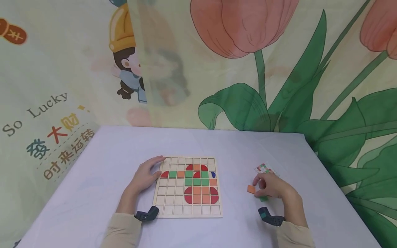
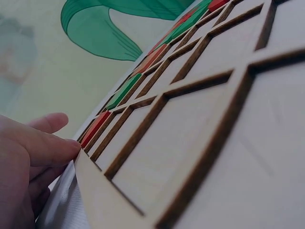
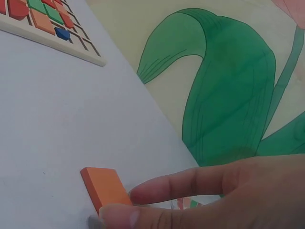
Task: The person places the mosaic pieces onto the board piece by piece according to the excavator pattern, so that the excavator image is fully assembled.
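Observation:
A square wooden grid board [image 1: 190,216] lies on the white table, with red, green and orange pieces in some of its cells. One small blue half-round piece [image 1: 213,174] sits near its right edge. My left hand [image 1: 145,175] rests at the board's upper left edge, its fingertips touching the rim beside a red piece [image 2: 95,128]. To the right of the board, my right hand [image 1: 273,185] pinches an orange square tile [image 3: 107,185] between thumb and index finger. Partly hidden beneath that hand is a green piece [image 1: 263,198].
A small patterned card or packet [image 1: 263,167] lies just beyond the right hand. White cloth [image 1: 235,148] covers the table, which ends at a printed backdrop [image 1: 173,113]. Dark cameras [image 1: 147,214] are strapped at both wrists.

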`<action>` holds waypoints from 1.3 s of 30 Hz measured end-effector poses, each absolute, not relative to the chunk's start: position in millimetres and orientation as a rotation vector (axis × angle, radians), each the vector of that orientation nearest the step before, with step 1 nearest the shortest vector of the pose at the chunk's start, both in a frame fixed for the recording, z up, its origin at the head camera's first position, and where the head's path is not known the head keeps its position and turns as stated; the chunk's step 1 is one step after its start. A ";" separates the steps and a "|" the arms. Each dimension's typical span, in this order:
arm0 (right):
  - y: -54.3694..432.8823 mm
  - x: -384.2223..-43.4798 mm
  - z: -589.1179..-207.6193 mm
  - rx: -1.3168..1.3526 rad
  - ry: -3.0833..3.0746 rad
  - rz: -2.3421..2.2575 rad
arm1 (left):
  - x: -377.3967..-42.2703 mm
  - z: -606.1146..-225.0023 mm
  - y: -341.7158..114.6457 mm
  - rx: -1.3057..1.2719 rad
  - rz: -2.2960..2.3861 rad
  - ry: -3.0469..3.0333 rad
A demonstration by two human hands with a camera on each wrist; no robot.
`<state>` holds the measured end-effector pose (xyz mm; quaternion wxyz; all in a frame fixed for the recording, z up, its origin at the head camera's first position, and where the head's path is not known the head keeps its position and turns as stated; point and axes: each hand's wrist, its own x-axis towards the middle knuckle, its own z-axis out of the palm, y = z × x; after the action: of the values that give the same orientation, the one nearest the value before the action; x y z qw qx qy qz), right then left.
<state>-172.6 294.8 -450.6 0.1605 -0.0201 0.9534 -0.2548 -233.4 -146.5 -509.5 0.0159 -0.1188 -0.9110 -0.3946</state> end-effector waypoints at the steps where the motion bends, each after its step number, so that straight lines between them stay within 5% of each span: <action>1: 295.3 -172.5 -451.8 -0.054 2.725 -0.725 | -233.4 -509.3 -146.4 -0.371 -1.224 -2.833; 28: 228.5 -190.0 -476.0 -0.071 2.918 -0.710 | -233.0 -512.7 -147.4 -0.376 -1.217 -2.831; 39: 244.9 -185.6 -467.2 -0.066 2.868 -0.673 | -231.8 -509.9 -146.8 -0.378 -1.221 -2.832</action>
<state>-185.6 244.9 -467.2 0.0974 -0.0224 0.9687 -0.2272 -231.8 -146.8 -509.9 0.0171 -0.1215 -0.9113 -0.3930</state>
